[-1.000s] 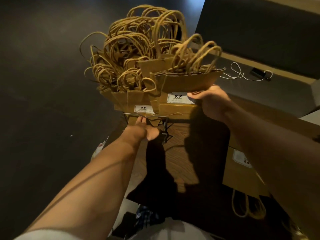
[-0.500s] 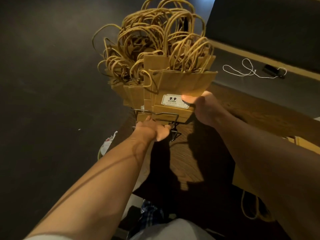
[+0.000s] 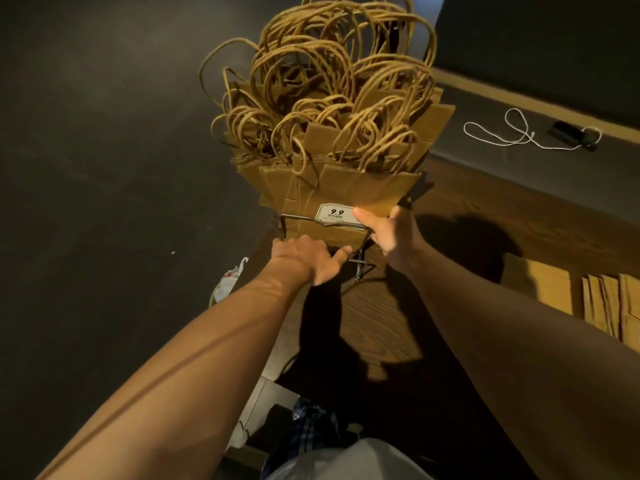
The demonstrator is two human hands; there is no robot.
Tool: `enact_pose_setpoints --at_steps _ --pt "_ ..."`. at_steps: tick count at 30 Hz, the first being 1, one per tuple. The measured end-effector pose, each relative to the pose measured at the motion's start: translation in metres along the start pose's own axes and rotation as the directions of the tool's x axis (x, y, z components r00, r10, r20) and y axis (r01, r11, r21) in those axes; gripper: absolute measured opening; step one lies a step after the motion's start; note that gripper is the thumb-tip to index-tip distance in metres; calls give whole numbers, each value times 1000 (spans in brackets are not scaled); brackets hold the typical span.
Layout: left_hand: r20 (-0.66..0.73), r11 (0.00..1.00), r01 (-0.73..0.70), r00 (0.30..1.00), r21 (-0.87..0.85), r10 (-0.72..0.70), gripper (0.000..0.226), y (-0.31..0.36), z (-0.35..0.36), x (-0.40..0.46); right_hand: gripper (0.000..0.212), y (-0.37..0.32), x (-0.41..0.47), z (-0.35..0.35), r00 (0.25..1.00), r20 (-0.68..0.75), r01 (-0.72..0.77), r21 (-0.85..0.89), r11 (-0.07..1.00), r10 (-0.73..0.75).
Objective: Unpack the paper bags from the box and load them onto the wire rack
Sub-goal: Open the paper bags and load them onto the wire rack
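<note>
Gripping the front bag (image 3: 367,192) near its lower right corner, the right hand (image 3: 388,233) lies at about one o'clock from the frame's middle, thumb laid flat across the bag's face and just touching the white price tag (image 3: 334,213), which reads 9.9; the other fingers go behind the bag and are hidden. The left hand (image 3: 304,256) sits just beside it at eleven o'clock from the middle, knuckles up, fingers curled down over the front wire of the rack (image 3: 298,218), thumb stretched toward the right hand. Whether those fingers truly clasp the wire or only rest on it is hard to tell, though they look closed round it.

The rack stands on a wooden table (image 3: 467,209) and is packed with brown paper bags (image 3: 277,178) standing upright, one behind another toward twelve o'clock, their twisted handles (image 3: 329,74) piled in a tangle above. The front bag stands in the rack's nearest slot, its lower edge behind the wire.

At three o'clock, well apart from the rack, a box (image 3: 540,285) lies on the table with more flat bags (image 3: 613,303) stacked on edge inside. At two o'clock a white cord (image 3: 512,133) loops across a grey ledge toward a small dark object. At nine o'clock from the hands, down on the dark floor (image 3: 104,202), lies a crumpled white scrap (image 3: 228,282).
</note>
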State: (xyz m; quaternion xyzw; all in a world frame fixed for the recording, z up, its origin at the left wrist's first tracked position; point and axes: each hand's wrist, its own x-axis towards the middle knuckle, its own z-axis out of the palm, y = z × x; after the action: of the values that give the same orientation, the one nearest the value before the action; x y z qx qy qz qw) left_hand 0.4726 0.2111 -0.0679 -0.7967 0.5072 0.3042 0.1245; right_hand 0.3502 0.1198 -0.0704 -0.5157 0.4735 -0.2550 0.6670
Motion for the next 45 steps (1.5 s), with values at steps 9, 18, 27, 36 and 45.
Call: enact_pose_setpoints --at_steps 9,18,27,36,45 --pt "-137 863 104 971 -495 -196 44 -35 -6 2 47 8 4 1 991 -124 -4 -357 934 -43" --pt "-498 773 -131 828 -620 -259 23 -71 -1 0 20 5 1 -6 972 -229 -100 -225 969 47" --pt "-446 892 112 834 -438 -324 40 -57 -6 -13 17 8 4 -15 958 -211 -229 -165 959 192" --pt "-493 909 -366 839 -200 229 32 28 -8 -30 29 -1 -4 -56 946 -287 -216 -210 953 151" --pt "-215 878 -330 939 -346 268 18 139 32 -10 24 21 -51 -169 784 -577 -384 -159 909 230"
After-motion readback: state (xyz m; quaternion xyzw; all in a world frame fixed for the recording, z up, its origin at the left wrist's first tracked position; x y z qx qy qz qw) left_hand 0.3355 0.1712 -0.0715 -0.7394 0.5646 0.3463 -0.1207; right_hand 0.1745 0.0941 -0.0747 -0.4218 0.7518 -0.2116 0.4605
